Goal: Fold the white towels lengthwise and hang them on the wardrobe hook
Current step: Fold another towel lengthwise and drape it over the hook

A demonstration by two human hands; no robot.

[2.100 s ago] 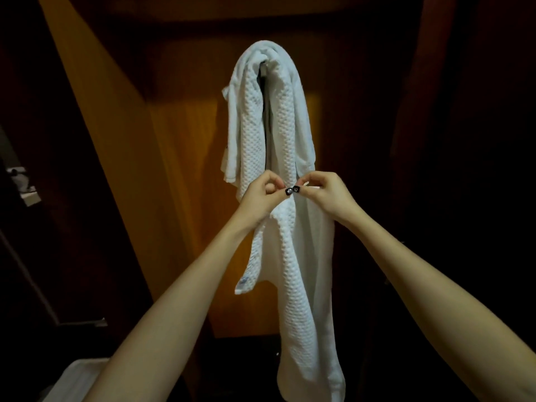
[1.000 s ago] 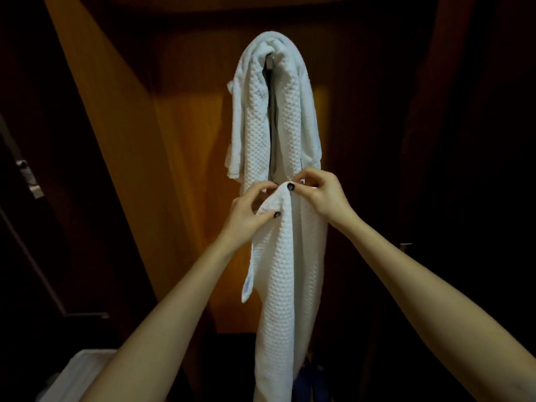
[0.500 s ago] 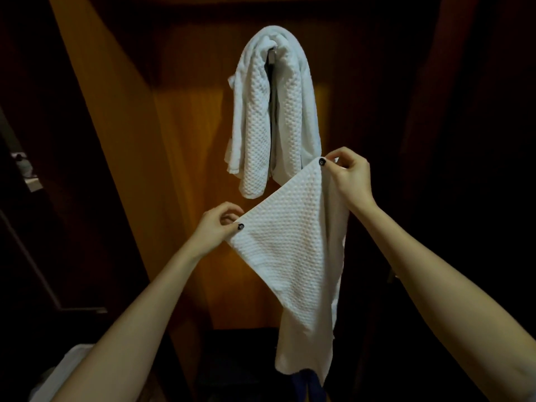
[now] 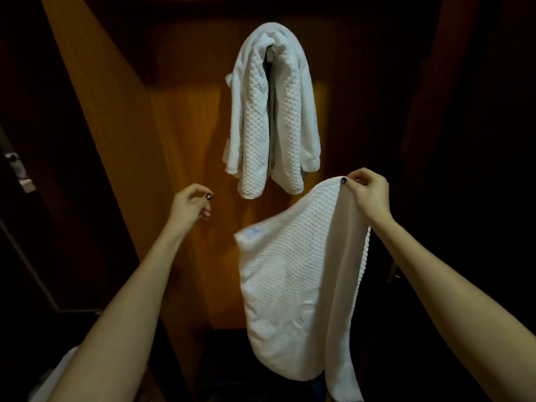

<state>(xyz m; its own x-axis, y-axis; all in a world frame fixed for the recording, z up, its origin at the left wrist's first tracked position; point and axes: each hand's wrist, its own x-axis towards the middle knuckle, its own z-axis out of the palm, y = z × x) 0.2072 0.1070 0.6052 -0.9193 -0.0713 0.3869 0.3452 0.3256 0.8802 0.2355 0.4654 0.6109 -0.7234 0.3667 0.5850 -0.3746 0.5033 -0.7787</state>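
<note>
Low in the middle, a white towel [image 4: 295,285] hangs loose because only the right hand [image 4: 368,192] pinches its top corner. At middle left, the left hand [image 4: 190,206] holds nothing, fingers softly curled. Farther back, top middle, a second towel [image 4: 255,117] drapes over the hook [image 4: 271,52].

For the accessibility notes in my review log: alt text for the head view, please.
The right hand pinches the top corner of a white towel that hangs loose, while the left hand hovers empty. Behind them, hung towels drape against the wooden wardrobe panel.
</note>
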